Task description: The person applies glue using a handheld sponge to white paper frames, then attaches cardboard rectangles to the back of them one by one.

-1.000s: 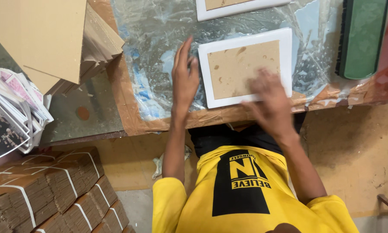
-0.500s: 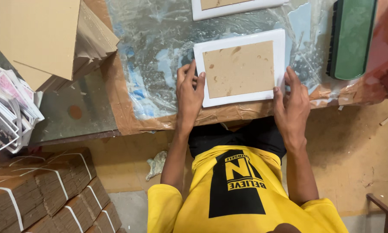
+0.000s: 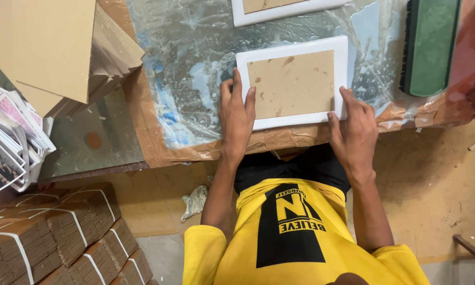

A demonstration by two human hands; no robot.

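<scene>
A board (image 3: 293,82) with a white border and a brown cardboard face lies flat on a glue-smeared plastic sheet (image 3: 190,68) at the table's near edge. My left hand (image 3: 237,119) rests at its near left corner, fingers along the left edge. My right hand (image 3: 353,129) grips the near right corner, thumb and fingers on the white border. My yellow shirt fills the bottom of the view.
A second white-bordered board (image 3: 285,8) lies further back. A green block (image 3: 433,47) sits at the right. Loose cardboard sheets (image 3: 42,47) and printed pictures (image 3: 10,137) are stacked at the left. Tied cardboard bundles (image 3: 53,232) and a crumpled rag (image 3: 195,200) lie on the floor.
My right hand has left the board's brown face and moved to its near right corner. My left hand has shifted from the plastic sheet onto the board's left edge.
</scene>
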